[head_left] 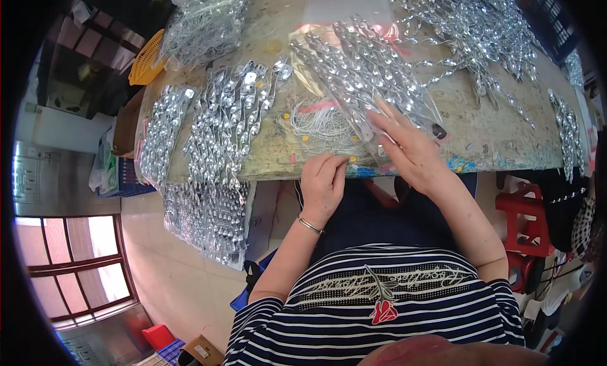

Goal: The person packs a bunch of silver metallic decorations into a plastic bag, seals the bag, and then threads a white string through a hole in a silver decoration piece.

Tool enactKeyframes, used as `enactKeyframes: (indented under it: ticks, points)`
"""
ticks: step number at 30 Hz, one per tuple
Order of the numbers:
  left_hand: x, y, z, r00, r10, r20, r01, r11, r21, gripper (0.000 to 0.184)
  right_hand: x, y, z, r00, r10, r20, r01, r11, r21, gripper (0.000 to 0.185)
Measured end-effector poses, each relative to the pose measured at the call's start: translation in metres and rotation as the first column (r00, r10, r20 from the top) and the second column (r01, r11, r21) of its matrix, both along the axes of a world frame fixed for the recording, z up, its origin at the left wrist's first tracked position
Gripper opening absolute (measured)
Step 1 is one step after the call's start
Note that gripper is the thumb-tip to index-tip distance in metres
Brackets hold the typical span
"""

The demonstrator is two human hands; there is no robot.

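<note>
A packet of twisted, shiny silver strips in clear plastic film (373, 69) lies on the worn, paint-stained wooden bench (272, 167), in front of the person. Its long axis runs slantwise, roughly from 11 o'clock at the far end to 5 o'clock at the near end. The right hand (411, 152) is clearly the nearer one: its grip is open, the fingers extended over the packet's near end and pointing to about 10 o'clock, while the bulk of the packet lies towards 11 o'clock from the palm. Whether every fingertip presses on the film cannot be told.

The left hand (322, 184) is at the bench's near edge, at about 8 o'clock from the right, its fingers bent and drawn together. Whether that grip pinches anything fine is too small to tell. Just beyond it, at 12 o'clock, is a loose tangle of thin white strings (325, 127), between the left hand and the packet.

Further silver twisted strips (231, 107) lie at 10 o'clock from the left hand, and a larger loose heap of silver strips (493, 40) lies at 1 o'clock from the right hand, well apart from it. A small black object (439, 131) sits just beside the right hand, at 1 o'clock.
</note>
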State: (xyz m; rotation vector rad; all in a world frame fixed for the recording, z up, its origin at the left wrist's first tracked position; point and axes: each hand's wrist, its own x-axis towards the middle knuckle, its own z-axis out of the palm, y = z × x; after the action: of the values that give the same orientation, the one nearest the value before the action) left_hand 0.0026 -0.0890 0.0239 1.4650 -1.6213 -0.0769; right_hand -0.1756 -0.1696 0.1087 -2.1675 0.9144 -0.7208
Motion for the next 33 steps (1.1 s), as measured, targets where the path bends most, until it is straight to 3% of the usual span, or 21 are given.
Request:
enactKeyframes:
  ticks: [5, 8, 14, 20, 23, 26, 33]
  points:
    - [0.001, 0.0, 0.0, 1.0, 0.005, 0.008, -0.005, 1.0, -0.015, 0.014, 0.007, -0.001, -0.007, 0.998, 0.042, 0.047, -0.037, 0.994, -0.105, 0.041]
    - [-0.001, -0.001, 0.001, 1.0, 0.006, 0.013, -0.006, 1.0, -0.021, 0.014, 0.012, -0.004, -0.006, 0.992, 0.091, -0.087, -0.102, 0.985, -0.137, 0.044]
    - [-0.002, 0.0, 0.002, 1.0, 0.004, 0.023, -0.004, 1.0, -0.013, 0.015, 0.029, -0.02, -0.033, 0.95, -0.128, -0.285, -0.026, 0.876, -0.481, 0.049]
    - [-0.001, -0.001, -0.001, 0.999, 0.002, 0.044, -0.002, 1.0, -0.002, 0.016, 0.007, -0.002, -0.014, 0.989, -0.036, -0.142, -0.023, 0.921, -0.388, 0.045]
    - [0.0, -0.002, -0.005, 0.998, 0.005, 0.059, -0.004, 1.0, -0.025, 0.018, -0.023, 0.009, -0.01, 0.992, -0.102, -0.068, 0.082, 0.965, -0.247, 0.043]
    - [0.0, -0.001, -0.005, 0.998, 0.012, 0.061, -0.011, 1.0, -0.029, 0.018, -0.054, 0.007, -0.02, 0.959, -0.27, -0.085, 0.242, 0.938, -0.249, 0.039]
    - [-0.001, -0.001, -0.006, 0.998, 0.013, 0.062, -0.011, 0.999, -0.032, 0.018, -0.071, 0.005, -0.029, 0.933, -0.337, -0.124, 0.29, 0.91, -0.295, 0.036]
